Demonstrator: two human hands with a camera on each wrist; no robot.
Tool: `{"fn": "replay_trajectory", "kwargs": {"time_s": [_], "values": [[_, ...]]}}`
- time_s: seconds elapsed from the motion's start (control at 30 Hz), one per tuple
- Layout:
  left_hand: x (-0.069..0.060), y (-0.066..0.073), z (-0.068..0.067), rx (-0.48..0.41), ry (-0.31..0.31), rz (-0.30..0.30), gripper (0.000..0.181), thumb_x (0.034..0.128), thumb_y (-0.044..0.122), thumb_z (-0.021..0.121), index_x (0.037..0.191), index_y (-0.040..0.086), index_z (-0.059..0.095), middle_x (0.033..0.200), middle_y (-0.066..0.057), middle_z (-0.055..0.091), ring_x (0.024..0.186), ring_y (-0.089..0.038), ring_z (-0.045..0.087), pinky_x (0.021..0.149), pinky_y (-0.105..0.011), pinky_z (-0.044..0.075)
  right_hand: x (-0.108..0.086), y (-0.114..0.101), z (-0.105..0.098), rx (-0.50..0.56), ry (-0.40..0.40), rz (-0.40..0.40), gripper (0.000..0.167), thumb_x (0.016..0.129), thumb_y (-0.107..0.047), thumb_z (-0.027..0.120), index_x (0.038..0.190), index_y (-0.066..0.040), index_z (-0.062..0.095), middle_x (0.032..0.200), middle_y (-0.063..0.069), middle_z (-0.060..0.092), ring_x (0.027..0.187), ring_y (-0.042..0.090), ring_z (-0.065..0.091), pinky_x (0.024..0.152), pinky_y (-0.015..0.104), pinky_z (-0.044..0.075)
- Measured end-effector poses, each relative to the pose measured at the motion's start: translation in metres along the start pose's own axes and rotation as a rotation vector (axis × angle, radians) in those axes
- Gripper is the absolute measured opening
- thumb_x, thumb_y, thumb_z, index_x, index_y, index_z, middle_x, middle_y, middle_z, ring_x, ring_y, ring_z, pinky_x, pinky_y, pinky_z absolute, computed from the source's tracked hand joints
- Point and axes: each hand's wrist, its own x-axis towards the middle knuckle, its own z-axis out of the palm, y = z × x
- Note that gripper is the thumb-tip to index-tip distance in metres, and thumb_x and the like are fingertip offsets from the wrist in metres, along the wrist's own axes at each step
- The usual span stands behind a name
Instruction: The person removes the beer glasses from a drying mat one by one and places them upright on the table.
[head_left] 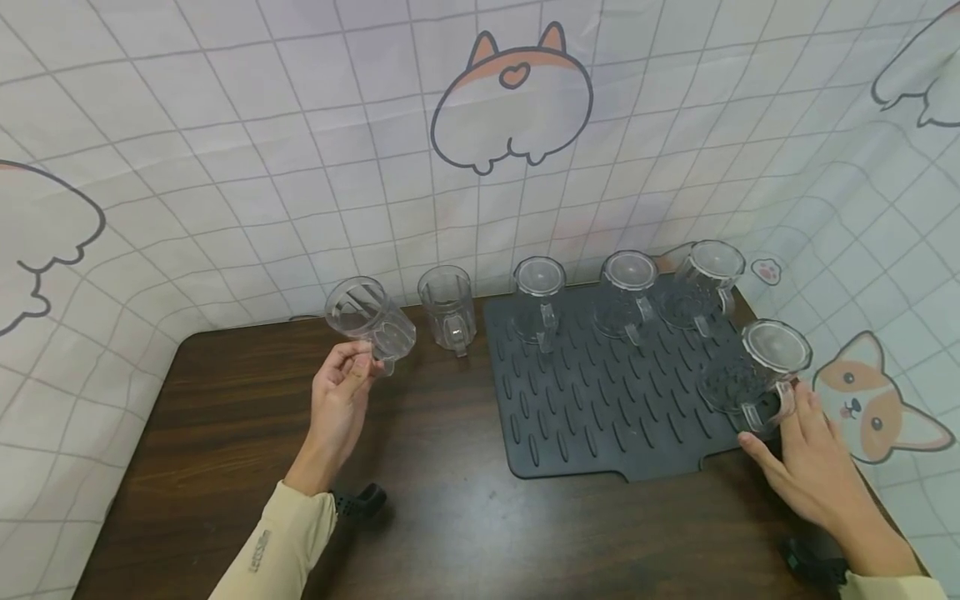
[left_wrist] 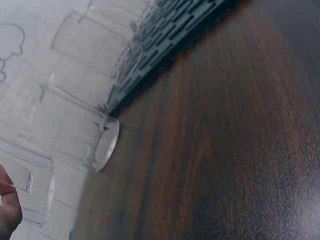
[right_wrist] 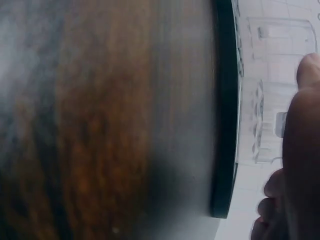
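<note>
Gripping tilted mug (head_left: 371,317), left hand (head_left: 345,393), near table edge (head_left: 247,331)

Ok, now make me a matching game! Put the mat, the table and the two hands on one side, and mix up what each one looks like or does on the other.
1. Mat
2. Left hand
3. Table
4. Right hand

A. Holding a tilted mug
B. At a mug on the mat
C. Dark grey
D. Brown

Right pairs: 1-C, 2-A, 3-D, 4-B
</note>
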Motion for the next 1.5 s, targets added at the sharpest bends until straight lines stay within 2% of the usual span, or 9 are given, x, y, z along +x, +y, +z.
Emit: {"fn": "replay_trajectory", "kwargs": {"time_s": [0.07, 0.17, 0.3, 0.6, 0.93, 1.17, 1.37, 1.5], "values": [[0.002, -0.001, -0.003, 0.016, 0.013, -0.012, 0.008, 0.1067, 0.009, 0.054, 0.112, 0.01, 0.06, 0.1, 0.004, 0.066, 0.094, -0.009, 0.066, 0.091, -0.023, 0.053, 0.001, -0.002, 0.002, -0.013, -0.03, 0.005, 0.091, 0.109, -0.048, 0.044, 0.157, 0.018, 0.003, 0.164, 0.042, -0.005, 0.156, 0.058, -0.007, 0.122, 0.077, -0.004], [0.004, -0.002, -0.007, 0.038, 0.034, -0.031, 0.007, 0.1065, 0.01, 0.055, 0.112, 0.011, 0.06, 0.1, 0.004, 0.065, 0.094, -0.009, 0.065, 0.09, -0.023, 0.053, 0.001, -0.004, 0.005, -0.017, -0.083, 0.02, 0.092, 0.109, -0.05, 0.042, 0.158, 0.016, -0.001, 0.165, 0.041, -0.007, 0.156, 0.057, -0.009, 0.117, 0.082, 0.001], [0.008, -0.006, -0.009, 0.054, 0.048, -0.051, 0.007, 0.1066, 0.011, 0.056, 0.111, 0.011, 0.06, 0.099, 0.004, 0.065, 0.092, -0.009, 0.065, 0.089, -0.023, 0.052, 0.001, -0.004, 0.006, -0.019, -0.109, 0.034, 0.093, 0.11, -0.051, 0.04, 0.158, 0.013, -0.007, 0.166, 0.038, -0.008, 0.157, 0.055, -0.009, 0.117, 0.083, 0.0], [0.014, -0.021, -0.009, 0.052, 0.073, -0.088, 0.006, 0.1056, 0.011, 0.058, 0.109, 0.013, 0.061, 0.097, 0.005, 0.066, 0.091, -0.007, 0.065, 0.087, -0.022, 0.053, 0.0, -0.003, 0.001, -0.011, -0.21, 0.081, 0.094, 0.11, -0.054, 0.036, 0.157, 0.016, -0.006, 0.164, 0.039, -0.013, 0.154, 0.06, -0.009, 0.115, 0.084, 0.001], [0.02, -0.032, -0.006, 0.076, 0.089, -0.094, 0.005, 0.1042, 0.01, 0.06, 0.108, 0.013, 0.062, 0.098, 0.004, 0.065, 0.09, -0.008, 0.064, 0.088, -0.021, 0.054, 0.001, -0.004, 0.001, -0.046, -0.227, 0.085, 0.098, 0.108, -0.058, 0.038, 0.157, 0.016, -0.005, 0.164, 0.04, -0.011, 0.153, 0.061, -0.006, 0.11, 0.086, 0.008], [0.025, -0.038, -0.005, 0.096, 0.104, -0.104, 0.005, 0.1045, 0.009, 0.059, 0.107, 0.012, 0.061, 0.097, 0.004, 0.065, 0.089, -0.009, 0.064, 0.087, -0.02, 0.054, 0.0, -0.006, 0.001, -0.031, -0.223, 0.087, 0.097, 0.109, -0.057, 0.037, 0.157, 0.015, -0.007, 0.164, 0.036, -0.019, 0.153, 0.06, -0.007, 0.11, 0.086, 0.009], [0.03, -0.041, -0.004, 0.115, 0.099, -0.113, 0.005, 0.1047, 0.009, 0.059, 0.109, 0.013, 0.061, 0.095, 0.008, 0.065, 0.09, -0.008, 0.064, 0.085, -0.021, 0.053, 0.002, -0.009, 0.0, -0.036, -0.213, 0.082, 0.09, 0.111, -0.052, 0.032, 0.156, 0.018, -0.001, 0.164, 0.039, -0.012, 0.153, 0.061, -0.006, 0.11, 0.085, 0.01], [0.033, -0.043, -0.004, 0.117, 0.1, -0.119, 0.006, 0.1045, 0.009, 0.059, 0.108, 0.012, 0.061, 0.095, 0.007, 0.066, 0.088, -0.008, 0.064, 0.083, -0.022, 0.054, 0.003, -0.011, -0.002, -0.047, -0.209, 0.084, 0.089, 0.112, -0.051, 0.032, 0.156, 0.019, 0.0, 0.163, 0.042, -0.008, 0.153, 0.062, -0.002, 0.11, 0.085, 0.012]]}}
